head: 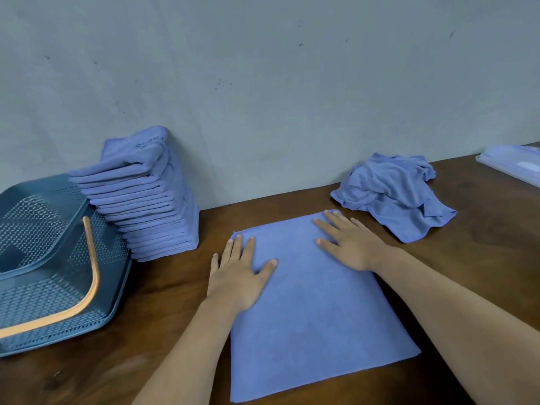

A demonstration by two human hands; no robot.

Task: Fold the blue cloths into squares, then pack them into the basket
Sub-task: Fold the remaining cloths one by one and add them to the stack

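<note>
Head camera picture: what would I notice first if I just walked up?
The left hand and right hand press flat on a big blue cloth spread in the middle. A tall stack of folded cloths stands at the back left, next to a blue basket; a crumpled pile lies on the right.

left hand (238, 280) — flat, fingers straight | right hand (349, 241) — flat, fingers spread
</note>
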